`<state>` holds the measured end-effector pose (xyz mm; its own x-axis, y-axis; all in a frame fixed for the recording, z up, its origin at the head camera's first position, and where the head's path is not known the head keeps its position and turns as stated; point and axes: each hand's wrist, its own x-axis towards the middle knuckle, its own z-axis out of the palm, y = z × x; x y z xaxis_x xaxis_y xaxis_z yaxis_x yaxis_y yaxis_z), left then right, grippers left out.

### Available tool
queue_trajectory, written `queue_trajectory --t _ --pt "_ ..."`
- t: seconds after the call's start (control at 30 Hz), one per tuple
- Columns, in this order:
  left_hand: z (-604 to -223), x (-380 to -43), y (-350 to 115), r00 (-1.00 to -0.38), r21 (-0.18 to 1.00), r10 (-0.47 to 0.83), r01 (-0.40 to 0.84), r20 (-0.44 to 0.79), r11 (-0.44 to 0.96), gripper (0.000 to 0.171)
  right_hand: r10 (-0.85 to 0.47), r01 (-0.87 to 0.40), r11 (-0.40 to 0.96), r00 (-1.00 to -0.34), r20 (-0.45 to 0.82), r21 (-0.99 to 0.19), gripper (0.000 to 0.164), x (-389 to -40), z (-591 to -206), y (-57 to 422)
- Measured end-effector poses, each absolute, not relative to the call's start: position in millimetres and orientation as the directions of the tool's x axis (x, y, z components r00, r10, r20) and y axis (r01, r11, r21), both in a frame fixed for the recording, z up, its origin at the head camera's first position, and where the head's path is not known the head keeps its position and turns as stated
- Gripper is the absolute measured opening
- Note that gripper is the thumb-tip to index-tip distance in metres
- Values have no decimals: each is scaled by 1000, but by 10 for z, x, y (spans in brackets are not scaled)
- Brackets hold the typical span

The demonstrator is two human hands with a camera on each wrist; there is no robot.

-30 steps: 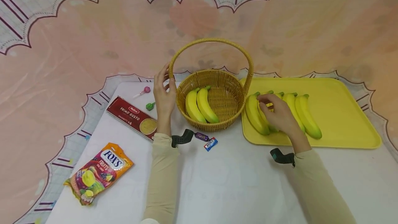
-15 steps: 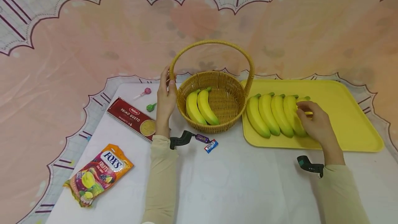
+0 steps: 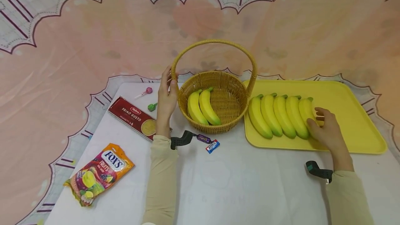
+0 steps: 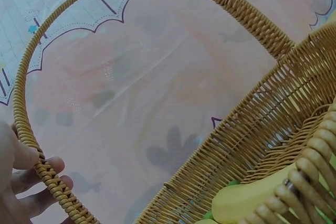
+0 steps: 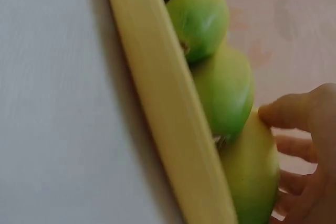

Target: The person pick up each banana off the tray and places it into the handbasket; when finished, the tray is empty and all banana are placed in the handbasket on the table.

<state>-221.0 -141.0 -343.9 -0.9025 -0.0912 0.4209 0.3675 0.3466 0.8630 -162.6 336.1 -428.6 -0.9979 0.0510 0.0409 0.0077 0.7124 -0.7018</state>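
My left hand (image 3: pixel 167 96) holds the left side of the tall handle (image 4: pixel 22 111) of a wicker basket (image 3: pixel 229 126), the thumb in front and fingers behind. Two bananas (image 3: pixel 206 108) lie side by side in the basket's left half. To the right, several bananas (image 3: pixel 270 115) rest in a row on a yellow tray (image 3: pixel 353 117). My right hand (image 3: pixel 328 129) is at the outer side of the rightmost banana (image 3: pixel 305 108). Its thumb touches that banana (image 5: pixel 252 166) in the right wrist view, the fingers loosely bent along its side, partly hidden.
A red spaghetti box (image 3: pixel 132 118) lies left of the basket, partly behind my left arm. Pink (image 3: pixel 148 90) and green lollipops (image 3: pixel 152 107) lie behind it. A candy bag (image 3: pixel 100 174) is at front left. A purple candy (image 3: pixel 203 139) and blue candy (image 3: pixel 213 146) lie before the basket.
My right hand has moved rightward across the row of bananas to the outer side of the last one. That banana now shows more fully. My left hand stays at the basket handle.
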Motion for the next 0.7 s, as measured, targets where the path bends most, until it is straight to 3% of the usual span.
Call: queue_trajectory --t 0.27,0.53,0.7 --pt "-3292 -2100 -1327 -904 856 -74 370 421 360 45 62 156 725 -985 -162 -671 75 -1607 -4288 3484" --pt "-3296 -2106 -1324 -905 857 -80 365 419 363 45 106 219 695 -973 -204 -685 77 -1591 -4208 3451" --pt "-3298 -2095 -1347 -917 867 -89 332 389 370 46 94 169 688 -985 -144 -706 71 -1583 -4189 3381"
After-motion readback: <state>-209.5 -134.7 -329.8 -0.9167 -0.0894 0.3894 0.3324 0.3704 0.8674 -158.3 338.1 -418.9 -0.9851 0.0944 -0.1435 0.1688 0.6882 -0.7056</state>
